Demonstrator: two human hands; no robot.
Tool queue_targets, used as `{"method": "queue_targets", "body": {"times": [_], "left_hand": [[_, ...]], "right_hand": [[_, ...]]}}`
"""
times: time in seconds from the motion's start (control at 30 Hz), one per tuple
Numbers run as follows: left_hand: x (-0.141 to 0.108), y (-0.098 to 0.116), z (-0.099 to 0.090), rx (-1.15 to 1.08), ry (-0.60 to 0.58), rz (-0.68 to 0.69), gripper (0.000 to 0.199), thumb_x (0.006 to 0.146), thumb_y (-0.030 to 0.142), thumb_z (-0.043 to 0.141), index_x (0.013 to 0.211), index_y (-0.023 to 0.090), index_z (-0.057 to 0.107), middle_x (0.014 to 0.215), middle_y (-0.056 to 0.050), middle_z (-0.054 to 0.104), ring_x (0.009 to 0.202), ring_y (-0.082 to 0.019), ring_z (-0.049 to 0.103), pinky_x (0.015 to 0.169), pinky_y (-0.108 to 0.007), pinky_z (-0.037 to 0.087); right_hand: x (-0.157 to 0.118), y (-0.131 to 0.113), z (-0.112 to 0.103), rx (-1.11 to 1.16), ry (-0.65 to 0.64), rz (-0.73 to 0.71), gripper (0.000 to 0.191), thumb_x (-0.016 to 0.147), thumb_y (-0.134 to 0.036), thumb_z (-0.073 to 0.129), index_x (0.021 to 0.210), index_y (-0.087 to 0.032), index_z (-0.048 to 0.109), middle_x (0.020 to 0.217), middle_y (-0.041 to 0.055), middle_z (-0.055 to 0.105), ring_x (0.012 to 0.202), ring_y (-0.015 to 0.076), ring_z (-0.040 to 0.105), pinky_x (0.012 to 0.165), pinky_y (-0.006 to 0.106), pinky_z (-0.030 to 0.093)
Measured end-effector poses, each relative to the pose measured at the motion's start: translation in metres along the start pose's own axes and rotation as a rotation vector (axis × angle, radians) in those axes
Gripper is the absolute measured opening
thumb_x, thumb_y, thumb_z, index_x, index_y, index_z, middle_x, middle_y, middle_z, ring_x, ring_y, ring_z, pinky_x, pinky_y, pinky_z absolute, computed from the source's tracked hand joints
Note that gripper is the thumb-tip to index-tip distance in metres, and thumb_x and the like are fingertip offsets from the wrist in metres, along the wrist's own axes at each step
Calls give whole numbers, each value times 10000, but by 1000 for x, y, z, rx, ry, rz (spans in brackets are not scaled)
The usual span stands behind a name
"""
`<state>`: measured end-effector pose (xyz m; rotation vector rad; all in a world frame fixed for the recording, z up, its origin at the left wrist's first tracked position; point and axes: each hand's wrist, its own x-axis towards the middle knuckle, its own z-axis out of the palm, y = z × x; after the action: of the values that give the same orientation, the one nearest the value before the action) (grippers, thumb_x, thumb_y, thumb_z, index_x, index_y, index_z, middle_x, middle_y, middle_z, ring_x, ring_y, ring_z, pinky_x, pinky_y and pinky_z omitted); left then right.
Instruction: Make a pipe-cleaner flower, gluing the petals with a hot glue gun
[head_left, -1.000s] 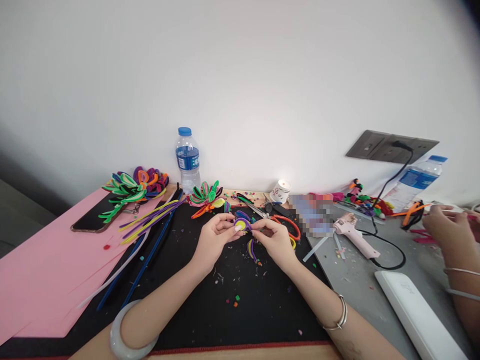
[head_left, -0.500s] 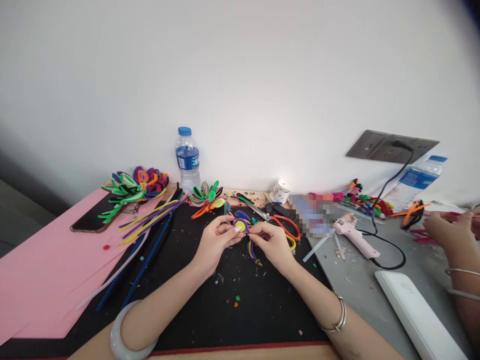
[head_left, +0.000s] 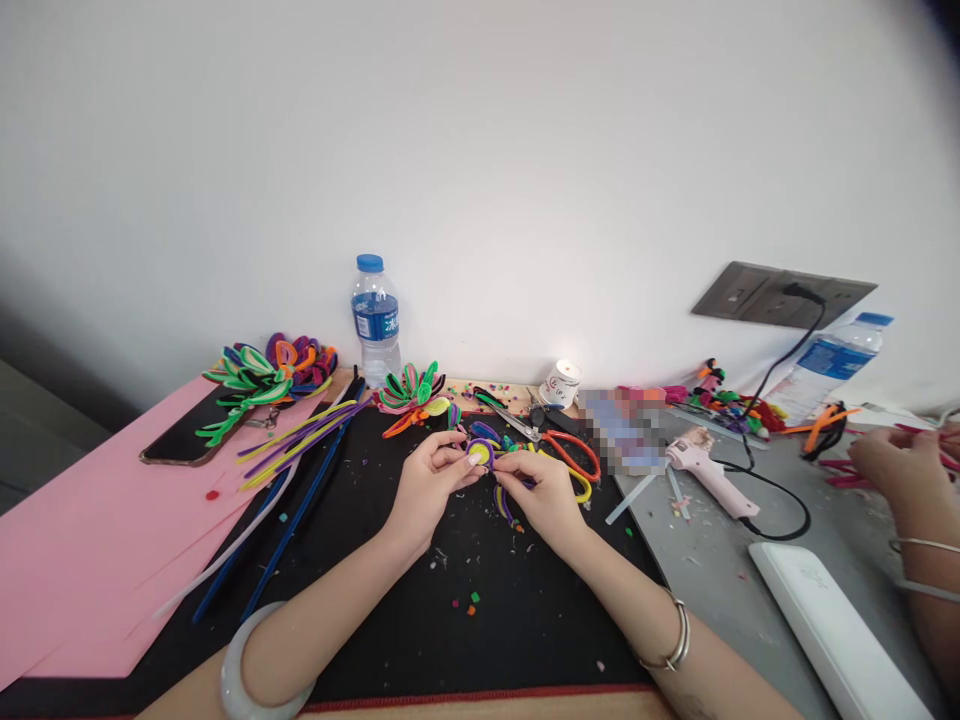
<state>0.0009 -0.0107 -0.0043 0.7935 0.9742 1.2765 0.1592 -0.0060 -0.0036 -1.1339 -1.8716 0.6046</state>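
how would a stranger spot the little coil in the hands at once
Start at the black mat, lower middle of the view. Over its far half, the left hand and right hand hold a small coil. Its round yellow face and purple rim set it apart from the long purple and yellow stems to its left.

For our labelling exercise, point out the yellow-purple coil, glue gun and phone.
Yellow-purple coil [head_left: 482, 453], head view: yellow centre.
Glue gun [head_left: 709, 475], head view: pink body.
Phone [head_left: 180, 428], head view: dark screen.
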Motion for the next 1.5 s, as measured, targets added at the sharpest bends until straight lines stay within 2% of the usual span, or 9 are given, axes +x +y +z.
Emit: {"method": "queue_targets", "body": {"times": [0.27, 0.53, 0.7, 0.8, 0.9, 1.1, 1.27, 1.5], "left_hand": [[0, -4, -2, 40, -33, 15, 373, 629, 275, 711, 946, 167, 549, 680, -6, 674, 666, -132, 641, 693, -258, 503], [-2, 1, 1, 8, -80, -48, 349, 647, 248, 701, 948, 167, 543, 646, 14, 645, 616, -98, 601, 671, -228, 481], [-4, 3, 1, -44, -130, -95, 356, 640, 254, 708, 950, 176, 550, 704, 9, 632, 651, -104, 598, 691, -243, 480], [-5, 4, 2, -73, -147, -115, 353, 634, 250, 712, 945, 188, 558, 653, 42, 578, 639, -103, 590, 722, -283, 490], [-6, 3, 2, -90, -161, -119, 342, 643, 253, 702, 948, 203, 556, 631, 63, 532, 639, -105, 591, 743, -325, 498], [-5, 2, 3, 16, -157, -25, 343, 631, 246, 695, 942, 206, 555, 628, 67, 524, 632, -108, 575, 725, -353, 519], [-5, 3, 3, 83, -162, 9, 336, 632, 228, 688, 932, 193, 541, 616, 57, 557, 659, -126, 589, 718, -340, 522], [-6, 2, 5, 99, -145, 34, 358, 610, 239, 699, 931, 193, 548, 612, 51, 561, 681, -142, 593, 716, -332, 517]], "right_hand": [[-1, -4, 0, -15, -16, -2, 118, 756, -173, 571, 699, -209, 668, 712, 35, 679, 653, 171, 618, 639, 286, 481], [1, -2, 0, 189, -42, 178, 85, 731, -204, 594, 675, -168, 646, 677, 34, 654, 606, 154, 581, 577, 257, 461], [2, -2, -1, 224, -54, 196, 91, 711, -220, 609, 638, -166, 610, 622, 11, 605, 556, 128, 531, 538, 239, 439], [3, -2, -3, 223, -71, 195, 108, 709, -238, 615, 635, -168, 580, 599, -3, 571, 530, 115, 501, 512, 229, 419], [5, 0, -4, 170, -63, 180, 152, 701, -264, 632, 625, -175, 535, 585, -17, 537, 501, 101, 461, 478, 218, 388], [8, 7, -8, -30, -45, 114, 256, 643, -281, 692, 604, -196, 454, 536, -59, 442, 474, 92, 404, 438, 205, 324], [7, 10, -12, -206, -51, 43, 293, 652, -349, 696, 621, -202, 445, 568, -47, 455, 505, 107, 424, 473, 218, 331], [6, 5, -19, -463, 10, -1, 348, 631, -461, 686, 608, -200, 458, 586, -27, 479, 497, 108, 411, 455, 222, 286]]}}
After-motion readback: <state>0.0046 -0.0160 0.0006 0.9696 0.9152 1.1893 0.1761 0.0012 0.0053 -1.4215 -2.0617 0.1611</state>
